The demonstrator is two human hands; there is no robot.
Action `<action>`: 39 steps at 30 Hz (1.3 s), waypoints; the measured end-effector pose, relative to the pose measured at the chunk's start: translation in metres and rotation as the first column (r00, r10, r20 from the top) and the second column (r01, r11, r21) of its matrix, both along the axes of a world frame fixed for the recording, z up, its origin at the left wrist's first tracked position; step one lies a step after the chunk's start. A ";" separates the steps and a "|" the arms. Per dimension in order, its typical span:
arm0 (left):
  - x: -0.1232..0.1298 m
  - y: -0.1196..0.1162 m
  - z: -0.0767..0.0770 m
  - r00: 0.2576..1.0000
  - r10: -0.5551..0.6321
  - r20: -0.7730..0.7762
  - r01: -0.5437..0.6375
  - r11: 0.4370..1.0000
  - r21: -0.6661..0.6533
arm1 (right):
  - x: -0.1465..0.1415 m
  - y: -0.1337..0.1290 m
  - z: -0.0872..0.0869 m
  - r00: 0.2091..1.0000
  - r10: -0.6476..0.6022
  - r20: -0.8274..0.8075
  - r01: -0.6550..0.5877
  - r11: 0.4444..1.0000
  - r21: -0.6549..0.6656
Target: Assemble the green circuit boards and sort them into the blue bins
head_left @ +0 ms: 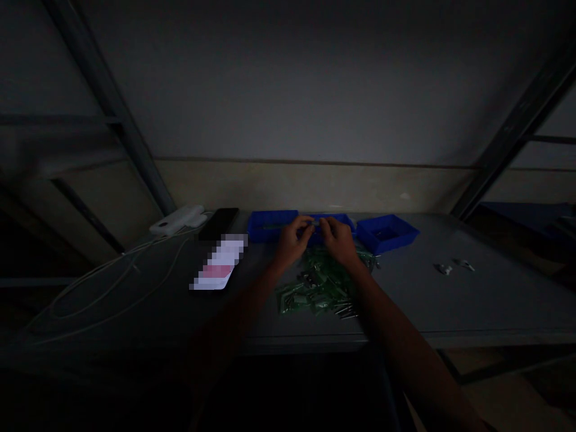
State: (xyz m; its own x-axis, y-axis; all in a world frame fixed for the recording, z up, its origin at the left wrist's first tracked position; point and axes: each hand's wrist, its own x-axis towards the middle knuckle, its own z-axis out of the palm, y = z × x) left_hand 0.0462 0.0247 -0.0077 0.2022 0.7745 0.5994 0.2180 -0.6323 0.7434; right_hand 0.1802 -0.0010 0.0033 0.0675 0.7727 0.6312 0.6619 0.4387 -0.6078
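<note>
My left hand (295, 237) and my right hand (335, 237) are close together over the front of the middle blue bin (333, 217). Both have their fingers pinched, with something small and pale between them, too dim to name. Below them lies a pile of green-tinted plastic bags (328, 279) with small parts. Several thin metal pins (345, 310) stick out at the pile's near edge. A left blue bin (273, 217) stands beside my left hand, and a right blue bin (387, 233) sits to the right of my right hand.
On the left lie a lit phone (220, 264), a dark flat object (219, 224) and a white power strip (177, 220) with a looping cable (103, 279). Small white pieces (444, 269) rest on the right of the table (490, 300). A wall rises behind, between metal posts.
</note>
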 end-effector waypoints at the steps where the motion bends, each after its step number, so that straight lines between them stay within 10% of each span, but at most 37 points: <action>1: 0.000 0.000 0.000 1.000 0.007 0.002 -0.007 1.000 0.000 | 0.000 0.000 0.000 1.000 0.005 -0.007 -0.005 1.000 -0.006; 39: 0.001 -0.002 0.003 1.000 0.013 0.016 -0.013 1.000 -0.013 | 0.001 0.002 -0.002 0.995 0.048 0.087 -0.051 0.998 0.026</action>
State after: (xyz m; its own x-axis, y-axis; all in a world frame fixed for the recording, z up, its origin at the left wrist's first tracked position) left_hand 0.0477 0.0223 -0.0052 0.1821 0.7846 0.5927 0.2139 -0.6200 0.7549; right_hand 0.1814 0.0005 0.0009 -0.0258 0.7553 0.6548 0.6884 0.4884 -0.5363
